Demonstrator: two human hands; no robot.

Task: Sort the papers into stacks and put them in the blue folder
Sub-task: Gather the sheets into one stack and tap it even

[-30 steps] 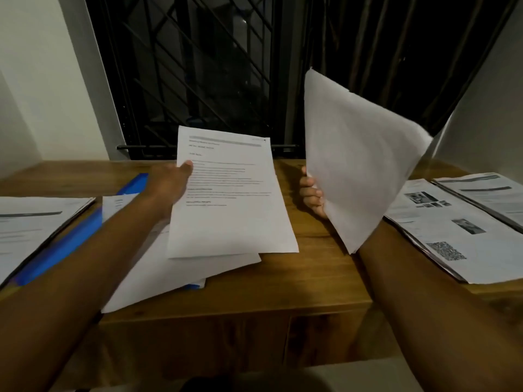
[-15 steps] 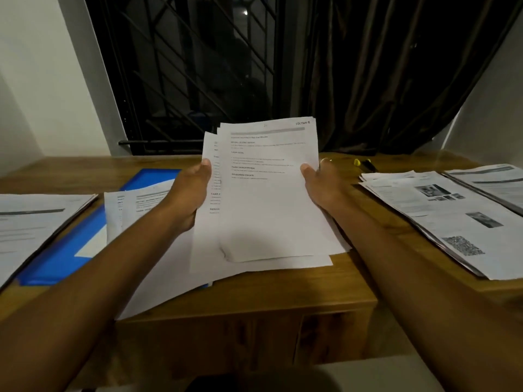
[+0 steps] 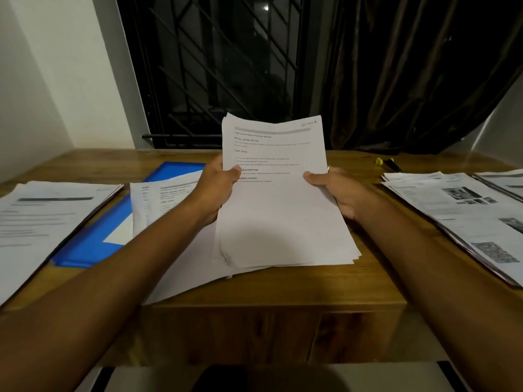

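The left hand (image 3: 218, 188) and right hand (image 3: 339, 190) each clamp 1 side edge of a stack of papers (image 3: 280, 222). The fingers (image 3: 235, 171) are closed on it, with a thumb on the printed face and the rest behind. Gripping both edges with the stack tipped up toward the face looks meant to square the sheets and keep the heading readable, so the stack can be matched to a pile.

The blue folder (image 3: 93, 244) lies flat on the counter (image 3: 283, 292), left of the left fingers, and seems to be open. Some loose sheets (image 3: 167, 199) rest across it. A left pile (image 3: 42, 219) sits farther out from those fingers, and a right pile (image 3: 467, 216) lies beyond the right fingers. Both are well apart from the held stack, probably to keep the kinds separate.

The fingers behind the stack are hidden, and the left forearm covers part of the folder and loose sheets. I cannot tell whether the stack's lower edge touches the paper beneath. Both outer piles are cut off by the frame, and the small print is blurred. A yellow-tipped pen (image 3: 386, 163) past the right fingers is too small to identify further.
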